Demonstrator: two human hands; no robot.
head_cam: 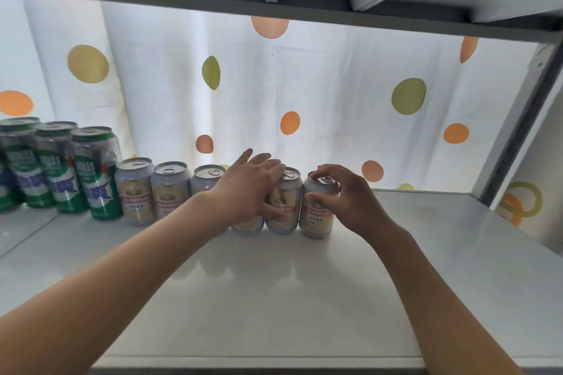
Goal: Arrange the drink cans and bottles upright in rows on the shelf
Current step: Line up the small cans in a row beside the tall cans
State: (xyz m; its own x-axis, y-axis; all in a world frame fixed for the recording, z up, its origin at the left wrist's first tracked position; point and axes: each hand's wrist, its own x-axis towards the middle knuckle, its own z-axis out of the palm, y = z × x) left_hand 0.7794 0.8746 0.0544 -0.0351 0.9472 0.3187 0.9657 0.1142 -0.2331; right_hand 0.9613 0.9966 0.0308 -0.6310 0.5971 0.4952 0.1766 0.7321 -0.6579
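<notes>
Several short silver-and-gold cans stand upright in a row along the back of the white shelf (274, 298). My right hand (344, 198) grips the rightmost can (316, 216) at its top rim. My left hand (246, 189) wraps around the neighbouring gold can (283, 207), thumb on its front, and covers most of another can (246, 225). To the left stand more gold cans (137, 192) (170, 189) (207, 179). Tall green-and-white cans (97, 173) stand upright at the far left.
A white curtain with orange and green dots (304, 85) hangs behind the shelf. A grey shelf board (274, 6) runs overhead. A grey upright post (518, 137) bounds the right side. Bare shelf surface extends right of the cans and toward the front edge.
</notes>
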